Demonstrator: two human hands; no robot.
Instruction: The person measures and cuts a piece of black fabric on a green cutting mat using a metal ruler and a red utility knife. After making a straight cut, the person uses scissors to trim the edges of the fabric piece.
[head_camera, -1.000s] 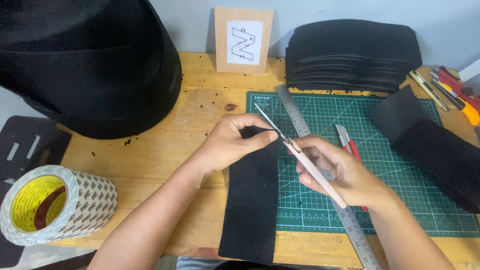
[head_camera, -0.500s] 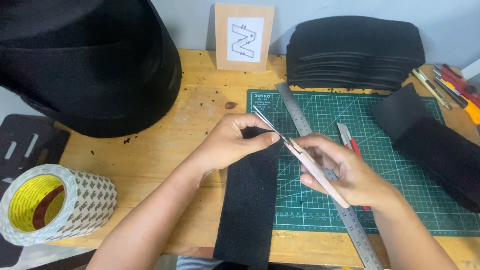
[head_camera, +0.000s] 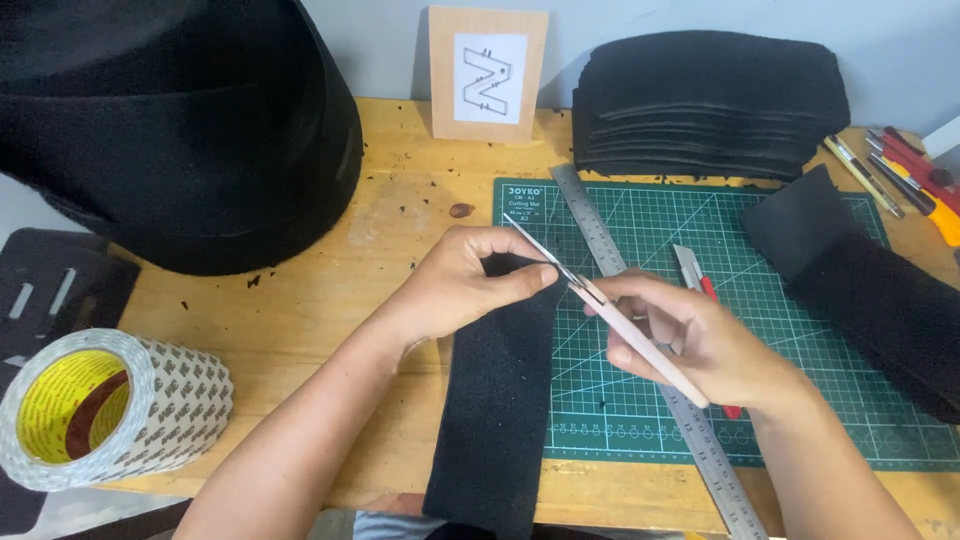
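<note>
My right hand holds a slim pale-handled craft knife, its thin blade pointing up and left. My left hand pinches that blade near its base with thumb and fingertips, above the top end of a long black felt strip. The strip lies lengthwise over the left edge of a green cutting mat and hangs past the table's front edge. A steel ruler runs diagonally across the mat under my right hand. A red-handled cutter lies just beyond my right fingers.
A big black felt roll fills the back left. A tape roll sits at the front left. A stack of black felt sheets and a small wooden card stand are at the back. More felt and hand tools lie right.
Both hands and the knife stay almost where they were; my left fingers have shifted slightly along the blade. The felt strip has not moved.
</note>
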